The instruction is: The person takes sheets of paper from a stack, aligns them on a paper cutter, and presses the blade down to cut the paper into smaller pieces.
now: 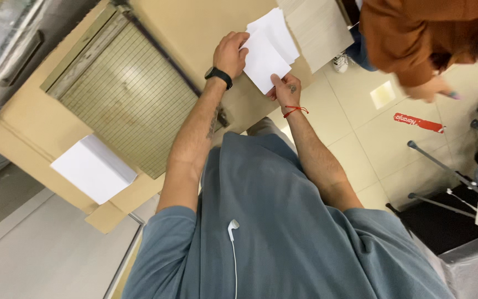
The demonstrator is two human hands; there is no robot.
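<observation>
My left hand [229, 54], with a black watch on its wrist, grips the left edge of a small white sheet of paper [263, 60]. My right hand [286, 91], with a red string at its wrist, pinches the same sheet at its lower corner. More white sheets [281, 29] lie fanned out just behind it. The sheets are held over the far edge of a beige table [195, 27].
A gridded greenish cutting mat [123, 94] lies on the table to the left. A stack of white paper [92, 169] sits near the table's left corner. Another person in an orange top [416, 33] bends at the upper right over tiled floor. Black stand legs [443, 166] stand at the right.
</observation>
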